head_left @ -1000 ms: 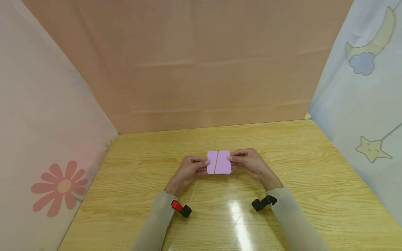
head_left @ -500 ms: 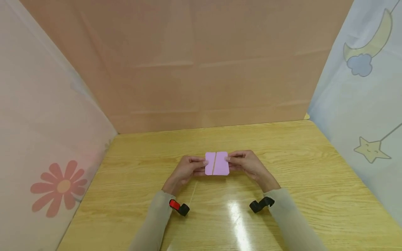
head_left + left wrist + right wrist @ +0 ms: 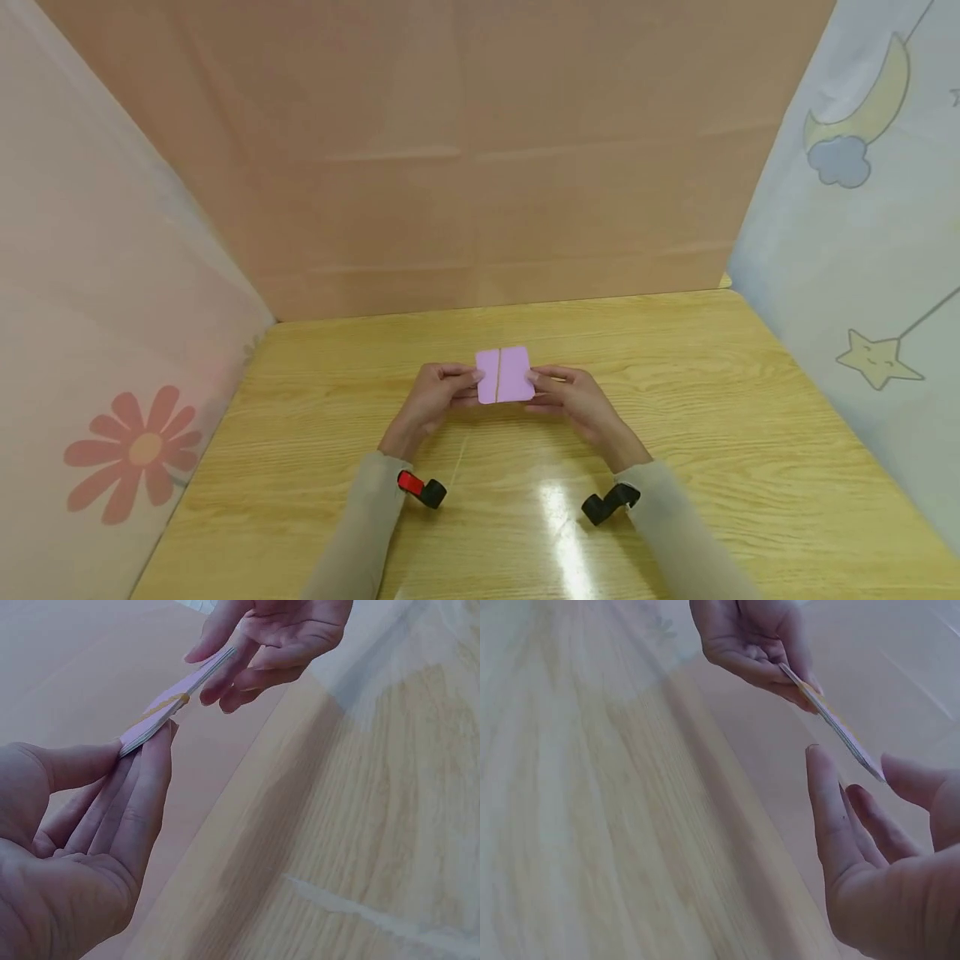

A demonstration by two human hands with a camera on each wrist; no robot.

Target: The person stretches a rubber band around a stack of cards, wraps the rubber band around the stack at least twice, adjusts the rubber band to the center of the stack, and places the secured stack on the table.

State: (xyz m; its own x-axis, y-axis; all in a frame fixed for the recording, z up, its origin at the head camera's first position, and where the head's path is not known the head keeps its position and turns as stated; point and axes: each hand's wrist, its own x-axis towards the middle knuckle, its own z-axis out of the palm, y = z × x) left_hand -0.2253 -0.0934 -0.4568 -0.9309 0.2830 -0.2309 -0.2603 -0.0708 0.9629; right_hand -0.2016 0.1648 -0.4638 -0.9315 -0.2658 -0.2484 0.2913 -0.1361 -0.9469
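A thin stack of pink square cards (image 3: 513,373) with rounded corners is held above the table. A tan rubber band (image 3: 498,377) runs round it; its layered edge shows in the left wrist view. My left hand (image 3: 430,402) pinches the stack's left side, thumb on top and fingers beneath. My right hand (image 3: 585,406) is at the opposite side, its thumb touching the right edge. In the right wrist view, the fingers (image 3: 829,814) of that hand are fairly straight and spread, with a gap between them and the stack.
The wood-grain table (image 3: 675,375) lies below both hands. A brown backdrop (image 3: 465,167) closes off the back. Printed cloths stand at the left (image 3: 112,275) and right (image 3: 885,267). Each sleeve carries a black wrist device, the left one (image 3: 431,493) with a red part.
The stack and both hands have shifted a little left and slightly farther from me in the head view. The right fingers now appear looser beneath the stack.
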